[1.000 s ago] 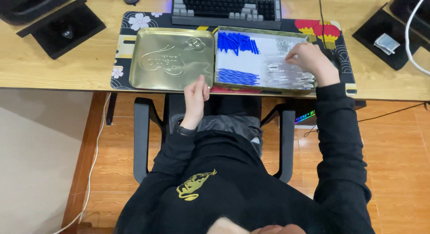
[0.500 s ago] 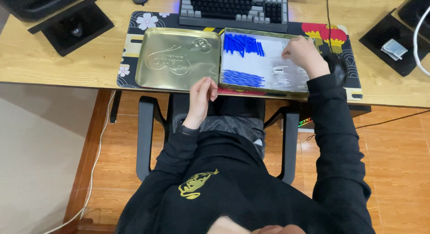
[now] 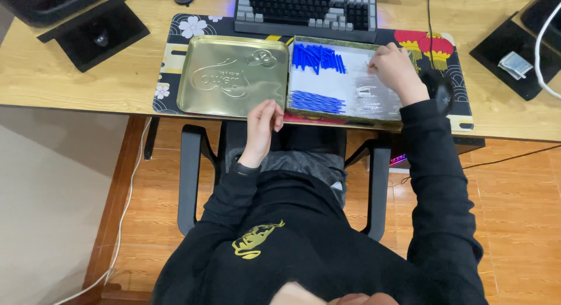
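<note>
Blue sticks (image 3: 317,57) lie in a bunch in the upper left of the open tin tray (image 3: 345,113), long axes running up and down the frame; a second blue bunch (image 3: 315,101) sits below it, lying more across. I see my right hand (image 3: 394,71) over the tray's right part, fingers curled together above a heap of clear pieces (image 3: 374,97), though I cannot tell whether anything is pinched. Both blue bunches lie left of that hand, near but apart. My left hand (image 3: 264,121) rests at the tray's lower left corner, loosely curled and holding nothing, beside the gold lid (image 3: 231,77), and it is nearer the lower bunch.
</note>
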